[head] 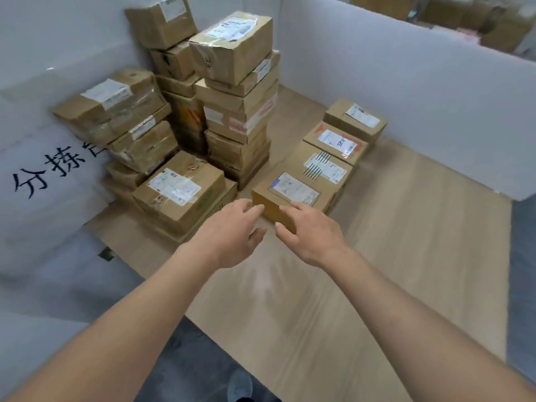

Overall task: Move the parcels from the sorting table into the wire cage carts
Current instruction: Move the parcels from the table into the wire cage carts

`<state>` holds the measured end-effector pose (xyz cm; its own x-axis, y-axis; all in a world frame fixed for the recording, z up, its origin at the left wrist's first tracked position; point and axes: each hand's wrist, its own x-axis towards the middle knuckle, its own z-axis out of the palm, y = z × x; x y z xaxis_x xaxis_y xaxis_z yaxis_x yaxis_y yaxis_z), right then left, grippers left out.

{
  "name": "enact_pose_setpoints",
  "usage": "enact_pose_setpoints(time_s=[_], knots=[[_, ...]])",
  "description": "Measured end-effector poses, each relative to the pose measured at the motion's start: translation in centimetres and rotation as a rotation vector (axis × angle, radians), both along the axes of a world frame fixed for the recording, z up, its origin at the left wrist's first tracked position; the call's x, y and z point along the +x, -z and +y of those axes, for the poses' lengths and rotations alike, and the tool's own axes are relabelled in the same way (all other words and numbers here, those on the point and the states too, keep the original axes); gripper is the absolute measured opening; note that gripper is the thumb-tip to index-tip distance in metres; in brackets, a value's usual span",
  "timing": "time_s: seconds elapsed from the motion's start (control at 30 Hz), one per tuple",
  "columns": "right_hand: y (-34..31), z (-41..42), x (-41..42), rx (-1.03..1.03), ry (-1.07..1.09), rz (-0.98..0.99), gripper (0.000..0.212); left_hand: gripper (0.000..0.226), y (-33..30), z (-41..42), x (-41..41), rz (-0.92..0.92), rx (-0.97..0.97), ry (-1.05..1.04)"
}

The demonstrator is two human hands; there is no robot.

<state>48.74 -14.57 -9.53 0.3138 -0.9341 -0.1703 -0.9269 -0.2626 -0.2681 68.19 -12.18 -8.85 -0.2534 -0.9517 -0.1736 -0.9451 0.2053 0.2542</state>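
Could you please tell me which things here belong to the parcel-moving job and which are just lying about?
Job:
- nearest parcel, both hands reaching for it: left hand, right hand
- row of parcels behind it
- stacked parcels
- sorting table

Lying about:
- white partition
- sign with black characters
- boxes beyond the partition

Both bare forearms reach forward from the lower corners and converge toward the middle. The left hand (232,233) is palm-down, fingers loosely extended, thumb apart and pointing right. The right hand (311,232) mirrors it, fingers relaxed and slightly bent, thumb angled left toward the other thumb. Neither hand holds anything.
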Motion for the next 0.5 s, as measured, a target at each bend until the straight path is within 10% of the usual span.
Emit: enact_pose_setpoints(time_s=[0.5], knots=[[9.8,-13.5,-6.6,0.22,0.282,-0.077,0.055,0.053,9.5,-11.3,-6.0,0.025,0.23,-0.007]])
